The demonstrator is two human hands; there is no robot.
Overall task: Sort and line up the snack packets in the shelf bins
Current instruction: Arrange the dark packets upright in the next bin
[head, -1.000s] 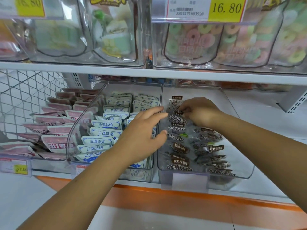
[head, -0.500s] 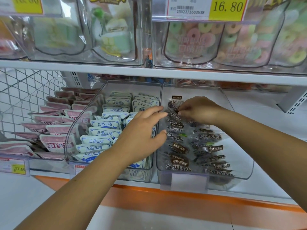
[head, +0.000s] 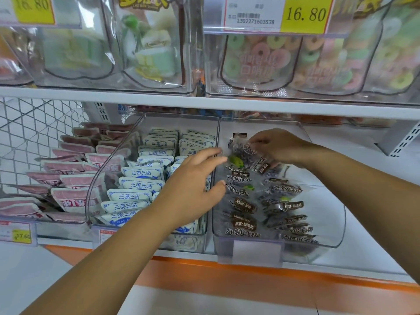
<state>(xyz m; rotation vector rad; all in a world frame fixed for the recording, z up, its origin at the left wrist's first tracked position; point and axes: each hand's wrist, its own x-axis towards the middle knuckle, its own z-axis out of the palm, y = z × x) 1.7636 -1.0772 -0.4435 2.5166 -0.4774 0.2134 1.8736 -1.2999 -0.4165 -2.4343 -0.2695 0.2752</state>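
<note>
Several clear packets of dark plums (head: 243,208) lie loosely stacked in the right clear bin (head: 331,226). My right hand (head: 280,146) reaches into the back of this bin and pinches the top edge of one plum packet (head: 242,153), which is raised and tilted above the pile. My left hand (head: 191,185) hovers at the wall between the middle and right bins. Its fingers are straight, and fingertips and thumb point at the left side of the plum pile. Whether they touch the packets I cannot tell.
The middle clear bin (head: 181,117) holds rows of white-and-blue packets (head: 141,185). Pink packets (head: 75,197) fill a wire basket (head: 34,123) on the left. Above, a shelf board (head: 204,102) carries bins of candy bags with yellow price tags (head: 304,14).
My right hand has lifted and tilted a plum packet at the back of the right bin. My left hand has hardly shifted.
</note>
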